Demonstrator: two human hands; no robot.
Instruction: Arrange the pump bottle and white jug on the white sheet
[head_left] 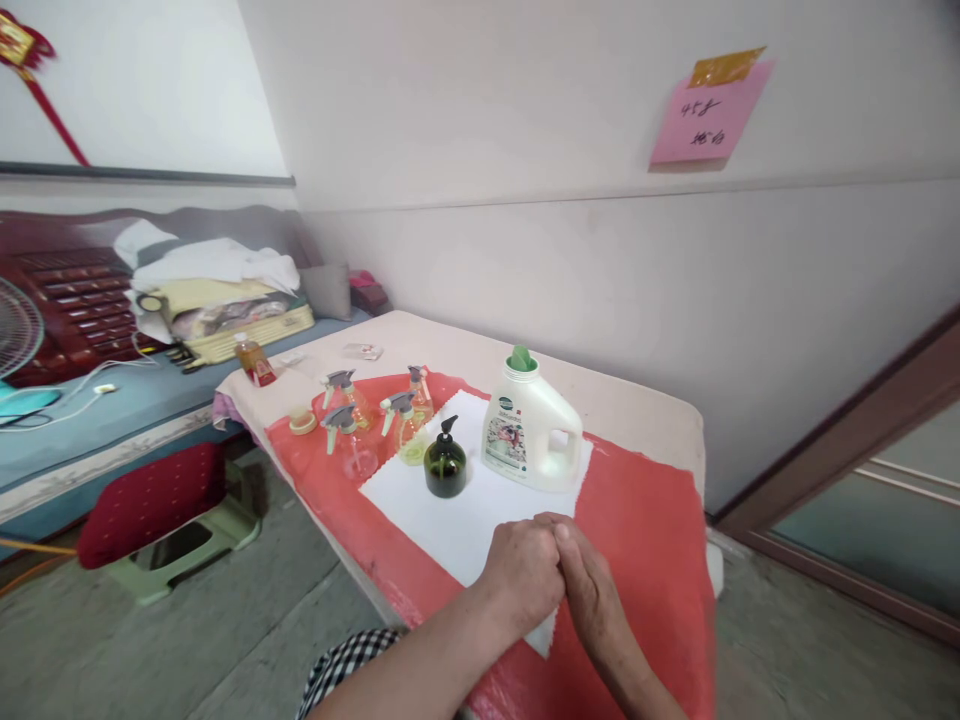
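My left hand (523, 572) and my right hand (594, 598) rest side by side, touching, on the near corner of a white cloth (465, 505) spread over a red sheet (649, 530). The left hand's fingers are curled under with nothing seen in them. The right hand lies flat, fingers stretched along the left hand. Beyond them on the cloth stand a dark green pump bottle (445, 467) and a white jug (529, 435) with a green cap. Neither hand touches them.
Several clear spray bottles (346, 435) with grey triggers stand left of the pump bottle, with a small round lid (303, 422) and a small drink bottle (253, 361) farther back. A red stool (150, 500), a bed (90, 420) and a fan (15, 330) are left of the table (637, 415).
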